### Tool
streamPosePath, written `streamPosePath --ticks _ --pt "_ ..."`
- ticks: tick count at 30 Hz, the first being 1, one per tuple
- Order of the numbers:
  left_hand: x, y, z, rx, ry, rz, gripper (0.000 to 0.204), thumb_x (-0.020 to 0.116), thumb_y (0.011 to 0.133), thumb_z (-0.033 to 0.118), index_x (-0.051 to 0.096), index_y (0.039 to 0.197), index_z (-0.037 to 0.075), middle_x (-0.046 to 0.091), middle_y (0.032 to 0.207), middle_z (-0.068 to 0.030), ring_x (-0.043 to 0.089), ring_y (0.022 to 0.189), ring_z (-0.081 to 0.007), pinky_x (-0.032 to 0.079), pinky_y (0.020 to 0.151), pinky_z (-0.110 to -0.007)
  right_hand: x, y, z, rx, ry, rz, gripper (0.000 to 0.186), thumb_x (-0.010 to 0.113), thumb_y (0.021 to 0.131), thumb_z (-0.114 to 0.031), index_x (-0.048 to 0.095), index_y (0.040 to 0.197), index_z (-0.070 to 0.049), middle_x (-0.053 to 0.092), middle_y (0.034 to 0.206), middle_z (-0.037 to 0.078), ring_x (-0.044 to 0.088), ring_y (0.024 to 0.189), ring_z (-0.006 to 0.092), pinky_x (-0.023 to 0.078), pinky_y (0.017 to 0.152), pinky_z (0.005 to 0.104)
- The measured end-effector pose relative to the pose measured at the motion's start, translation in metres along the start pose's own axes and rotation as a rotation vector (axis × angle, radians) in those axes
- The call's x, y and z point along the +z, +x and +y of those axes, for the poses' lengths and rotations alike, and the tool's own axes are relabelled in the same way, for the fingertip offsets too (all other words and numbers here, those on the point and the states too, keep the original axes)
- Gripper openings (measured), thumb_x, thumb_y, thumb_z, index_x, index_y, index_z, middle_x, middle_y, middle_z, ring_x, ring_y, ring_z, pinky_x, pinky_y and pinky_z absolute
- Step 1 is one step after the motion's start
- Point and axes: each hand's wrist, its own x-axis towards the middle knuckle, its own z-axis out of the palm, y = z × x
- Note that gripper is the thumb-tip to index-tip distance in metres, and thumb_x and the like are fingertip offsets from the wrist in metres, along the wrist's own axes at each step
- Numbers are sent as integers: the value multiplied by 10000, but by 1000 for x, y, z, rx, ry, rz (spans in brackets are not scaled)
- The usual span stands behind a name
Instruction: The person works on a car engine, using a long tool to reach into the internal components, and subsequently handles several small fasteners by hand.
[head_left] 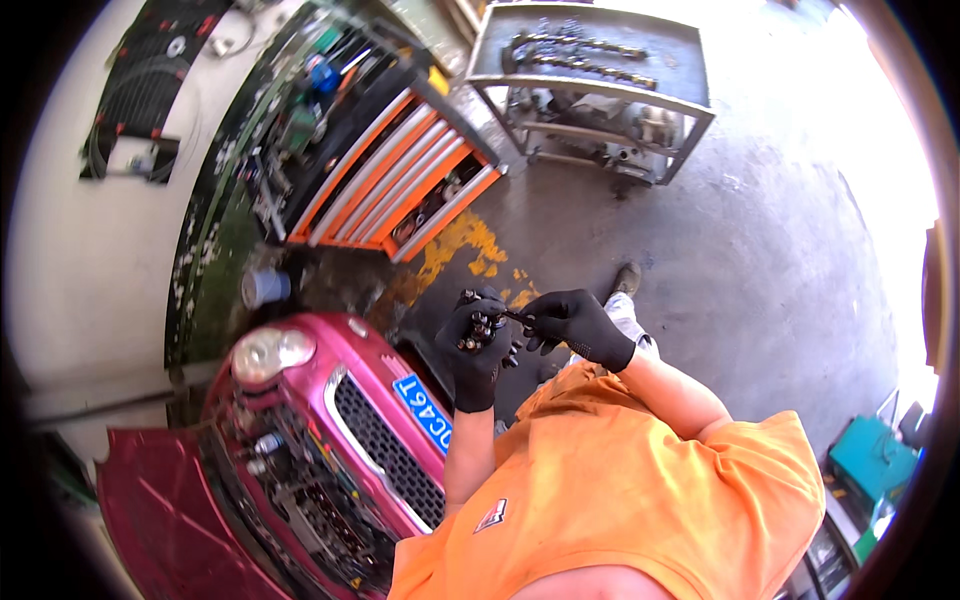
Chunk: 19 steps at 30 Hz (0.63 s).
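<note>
Both my hands wear black gloves and are held close together in front of my orange shirt. In the palm of my left hand [474, 350] lie several small, shiny, rounded metal parts [481, 331], with the fingers curled around them. My right hand [582, 325] is closed in a pinch on a thin dark rod-like piece [517, 315], whose far end reaches to the left hand's fingers. What kind of parts these are is too small to make out.
A magenta car [345, 400] with its engine bay exposed stands at lower left. An orange tool cabinet [400, 170], one drawer pulled out, stands ahead. Beyond it is a metal cart [690, 90] bearing camshafts [580, 62]. A bucket [265, 288] sits by the car; a teal machine [873, 458] is at right.
</note>
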Motion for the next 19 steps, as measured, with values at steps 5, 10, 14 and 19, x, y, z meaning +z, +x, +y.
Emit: streamPosePath --ticks 5,10,14,19 --pt "118 83 2 130 208 -221 269 630 641 -91 650 897 -11 638 915 -144 650 829 -248 524 762 -327 -110 4 -67 -19 46 131 215 632 892 -39 651 1070 79 692 855 110 697 733 157 583 646 269" --pt "198 140 1 322 315 -456 296 671 633 -64 667 916 25 652 928 -153 679 804 -280 550 712 -336 -166 -4 -121 -49 26 270 233 664 886 -72 660 1067 76 702 861 121 683 702 150 572 645 271" --pt "238 168 -8 317 263 -557 307 680 637 -87 658 909 53 654 906 -131 672 800 -252 541 690 -323 -209 0 -134 -18 196 272 239 682 877 -88 671 1067 57 703 855 124 677 679 143 552 607 249" --pt "268 205 -17 215 87 -606 304 674 652 -93 653 910 66 656 916 -132 674 818 -258 542 680 -332 -249 7 -126 -68 481 274 262 676 882 -98 672 1112 28 704 862 125 676 644 159 533 567 223"
